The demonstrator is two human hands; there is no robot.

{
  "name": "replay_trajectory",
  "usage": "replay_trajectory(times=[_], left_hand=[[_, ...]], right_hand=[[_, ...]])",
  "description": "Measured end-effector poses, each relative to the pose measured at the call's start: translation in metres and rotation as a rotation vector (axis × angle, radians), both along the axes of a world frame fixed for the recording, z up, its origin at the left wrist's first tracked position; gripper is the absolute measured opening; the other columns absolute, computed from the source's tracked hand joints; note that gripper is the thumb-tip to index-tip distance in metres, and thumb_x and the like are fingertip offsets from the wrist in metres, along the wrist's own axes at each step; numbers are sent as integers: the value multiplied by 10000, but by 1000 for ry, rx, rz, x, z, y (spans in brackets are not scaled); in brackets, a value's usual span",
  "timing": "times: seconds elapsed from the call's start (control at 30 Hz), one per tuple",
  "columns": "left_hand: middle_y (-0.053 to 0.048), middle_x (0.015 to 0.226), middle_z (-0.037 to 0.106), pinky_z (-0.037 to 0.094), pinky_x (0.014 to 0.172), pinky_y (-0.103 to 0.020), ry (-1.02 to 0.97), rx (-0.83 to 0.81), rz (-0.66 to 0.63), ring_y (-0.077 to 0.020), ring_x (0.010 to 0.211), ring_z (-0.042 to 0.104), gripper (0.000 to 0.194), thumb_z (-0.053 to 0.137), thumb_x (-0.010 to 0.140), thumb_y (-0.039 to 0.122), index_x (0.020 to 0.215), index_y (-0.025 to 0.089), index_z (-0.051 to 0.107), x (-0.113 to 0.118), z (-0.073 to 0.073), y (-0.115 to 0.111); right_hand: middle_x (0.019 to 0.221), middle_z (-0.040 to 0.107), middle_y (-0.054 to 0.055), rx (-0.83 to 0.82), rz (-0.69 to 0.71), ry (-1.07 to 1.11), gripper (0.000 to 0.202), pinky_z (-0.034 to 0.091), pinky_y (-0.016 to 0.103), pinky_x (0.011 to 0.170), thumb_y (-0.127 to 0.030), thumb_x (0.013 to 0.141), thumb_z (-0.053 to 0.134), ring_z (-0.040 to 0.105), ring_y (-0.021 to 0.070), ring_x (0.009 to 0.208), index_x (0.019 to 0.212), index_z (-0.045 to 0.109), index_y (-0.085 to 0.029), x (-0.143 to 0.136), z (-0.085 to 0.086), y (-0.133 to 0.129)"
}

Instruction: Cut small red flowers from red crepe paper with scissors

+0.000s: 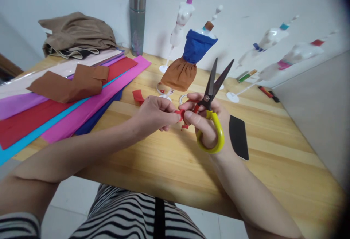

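A small piece of red crepe paper [180, 114] is pinched between the fingertips of both hands, above the wooden table. My left hand [158, 113] is closed on its left side. My right hand [206, 122] grips its other side, and yellow-handled scissors [210, 100] hang on that thumb with their dark blades spread and pointing up and away. Just below the fingers shows a red scrap [185, 126]. Another red scrap [138, 96] lies on the table beyond my left hand. Behind the hands stands a mini mannequin dressed in a blue top [199, 46] and a brown skirt [180, 73].
Coloured paper sheets [109, 98] and a brown piece [68, 84] cover the left side. Folded brown cloth [79, 33] and a thermos [137, 20] stand behind. Several white mannequins [273, 38] line the wall. A black flat card [238, 137] lies right of my right hand.
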State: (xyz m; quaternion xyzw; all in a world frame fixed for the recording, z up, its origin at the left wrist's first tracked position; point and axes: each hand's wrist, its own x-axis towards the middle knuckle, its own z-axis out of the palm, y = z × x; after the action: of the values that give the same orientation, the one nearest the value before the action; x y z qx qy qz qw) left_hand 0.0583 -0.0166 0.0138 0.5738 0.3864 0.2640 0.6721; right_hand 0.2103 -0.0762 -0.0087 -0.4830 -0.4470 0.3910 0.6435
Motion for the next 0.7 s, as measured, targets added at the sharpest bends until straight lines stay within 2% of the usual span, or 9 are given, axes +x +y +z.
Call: replay_trajectory(times=[0.07,0.17,0.4,0.57,0.7], left_hand=[[41,397,540,372,413,-159,21,23,-19,-49,371,466,177,678,668,106,518,141,591,0,1,0],[40,392,531,354,396,-157,50,37,-35,-46,356,457,213,676,674,100,493,143,571,1,1,0],[33,451,576,437,422,-181,4,2,-54,-92,421,549,135,742,658,224,640,166,621,0,-6,4],[32,558,635,445,431,-177,-116,-61,-63,-77,459,558,158,760,629,214,735,152,660,1,-7,-3],[38,492,597,425,437,-168,-204,-112,-12,-63,436,524,142,755,650,199,677,148,626,3,-10,-8]], right_hand=[[752,749,-29,-33,41,-26,322,546,297,583,-178,670,829,675,149,646,961,715,-258,-1,4,0],[657,683,-65,-24,54,-24,289,516,286,553,-174,670,823,599,115,545,927,724,-262,-3,3,1],[655,642,-47,11,-40,85,284,406,263,434,-218,694,847,515,114,496,945,727,-274,2,-10,4],[660,634,-46,30,-83,131,301,384,253,414,-262,699,871,496,106,483,948,703,-288,-2,-13,5],[643,630,-68,25,-57,162,310,401,246,441,-258,690,851,494,93,474,949,680,-269,-10,-15,4]])
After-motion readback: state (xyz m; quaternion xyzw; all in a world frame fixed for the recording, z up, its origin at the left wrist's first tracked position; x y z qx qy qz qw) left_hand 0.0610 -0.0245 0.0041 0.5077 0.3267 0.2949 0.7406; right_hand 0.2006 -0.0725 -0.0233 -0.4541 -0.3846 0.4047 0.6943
